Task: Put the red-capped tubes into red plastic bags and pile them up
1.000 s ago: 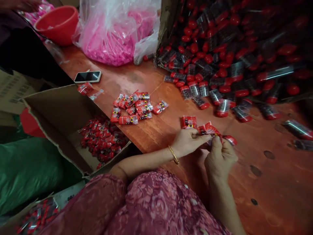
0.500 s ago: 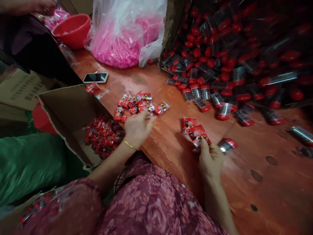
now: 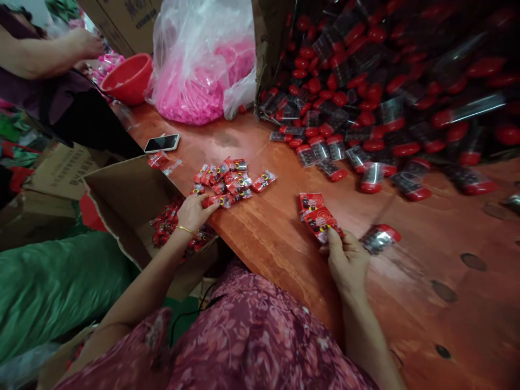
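The flat red packet [image 3: 320, 221] was held above or against the counter [image 3: 272, 252], its far part laid over a second red packet [image 3: 310, 201]; whether it was lifted clear could not be told. By its thin, glossy look it was judged to be very light, limp and somewhat slippery, easily creased but hardly to be broken, and best taken by a corner or edge between thumb and fingertips, so that its printed face would not be crumpled. At its near edge it was so held by the right hand [image 3: 350, 261], which was nearly closed, thumb laid on top and fingers curled beneath. By the left hand [image 3: 192, 215], partly opened with thumb and forefinger spread a little, the near wrapped piece [image 3: 219, 202] of a small pile [image 3: 233, 179] was touched at the counter's edge; whether it was gripped could not be made out. Those wrapped pieces were judged to be light and slick, firmer in the middle than at their crimped-looking ends, and best pinched across the body. Just beside the right hand a clear red-capped container [image 3: 381, 239] was seen lying on its side, and below the left an open carton [image 3: 124, 189] was partly filled with similar red pieces.
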`<move>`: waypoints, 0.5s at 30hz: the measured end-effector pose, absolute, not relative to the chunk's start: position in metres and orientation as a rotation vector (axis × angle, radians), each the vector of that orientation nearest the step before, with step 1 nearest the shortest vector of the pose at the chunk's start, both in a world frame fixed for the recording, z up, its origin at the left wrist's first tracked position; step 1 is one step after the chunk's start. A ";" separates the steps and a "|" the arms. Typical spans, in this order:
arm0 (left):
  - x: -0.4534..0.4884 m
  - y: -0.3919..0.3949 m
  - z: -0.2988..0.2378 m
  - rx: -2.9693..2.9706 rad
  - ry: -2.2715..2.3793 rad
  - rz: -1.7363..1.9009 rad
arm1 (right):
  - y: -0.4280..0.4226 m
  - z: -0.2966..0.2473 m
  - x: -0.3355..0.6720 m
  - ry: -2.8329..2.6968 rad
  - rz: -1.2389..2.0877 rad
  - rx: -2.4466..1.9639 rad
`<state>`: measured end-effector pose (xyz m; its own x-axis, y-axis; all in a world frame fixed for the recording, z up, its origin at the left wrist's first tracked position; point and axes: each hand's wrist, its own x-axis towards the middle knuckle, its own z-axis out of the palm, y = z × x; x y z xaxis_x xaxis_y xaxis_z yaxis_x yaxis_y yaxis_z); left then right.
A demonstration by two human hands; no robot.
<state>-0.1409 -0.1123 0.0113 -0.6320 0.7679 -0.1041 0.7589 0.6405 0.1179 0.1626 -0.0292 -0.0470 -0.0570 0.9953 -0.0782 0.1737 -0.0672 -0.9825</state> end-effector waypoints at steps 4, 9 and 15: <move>-0.145 -0.116 0.005 1.035 2.687 0.268 | -0.029 -0.050 0.163 -1.368 1.219 -1.368; -0.145 -0.114 0.008 0.779 2.565 0.620 | -0.029 -0.054 0.164 -1.411 1.194 -1.379; -0.148 -0.110 0.009 0.632 2.358 0.826 | -0.030 -0.062 0.166 -1.471 1.164 -1.380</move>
<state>-0.1476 -0.1103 0.0093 -0.7341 0.5854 -0.3440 0.2427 0.6994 0.6723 0.1664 -0.0298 -0.0615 -0.0946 0.9946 -0.0415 0.2686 -0.0146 -0.9631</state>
